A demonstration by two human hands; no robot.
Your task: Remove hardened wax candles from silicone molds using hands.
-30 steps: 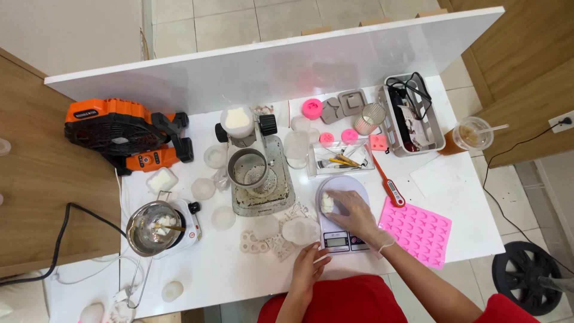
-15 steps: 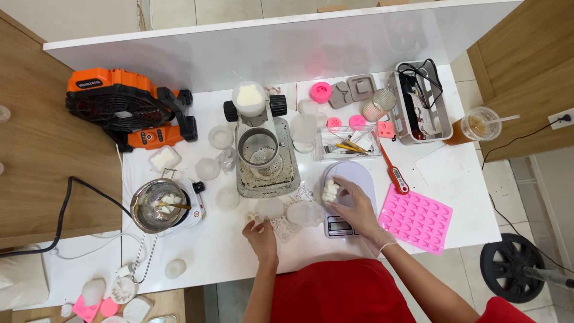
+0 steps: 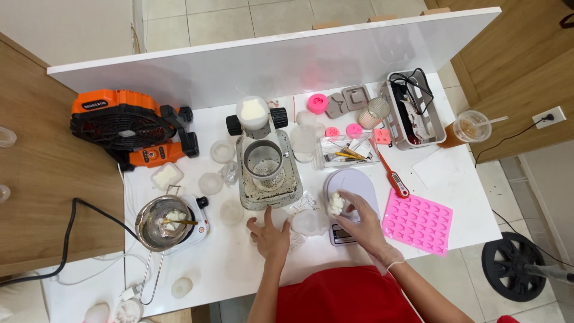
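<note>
My right hand (image 3: 359,222), in a thin clear glove, holds a white waxy lump (image 3: 335,203) just above the white kitchen scale (image 3: 351,186). Fingers spread, my left hand (image 3: 268,234) rests flat on the white table beside several clear moulds (image 3: 308,222). It holds nothing. Just beyond the left hand stands a grey tray with a metal cup (image 3: 264,161) on it.
A pink silicone mould (image 3: 418,221) lies right of the scale, with a red probe thermometer (image 3: 391,173) above it. A metal pot (image 3: 164,222) with white chunks sits on a small hotplate at left. An orange fan (image 3: 128,124), a white basket (image 3: 412,110) and an iced drink (image 3: 466,128) stand farther back.
My left hand has slid forward and left onto the table by the clear moulds. My right hand stays over the scale with the white lump.
</note>
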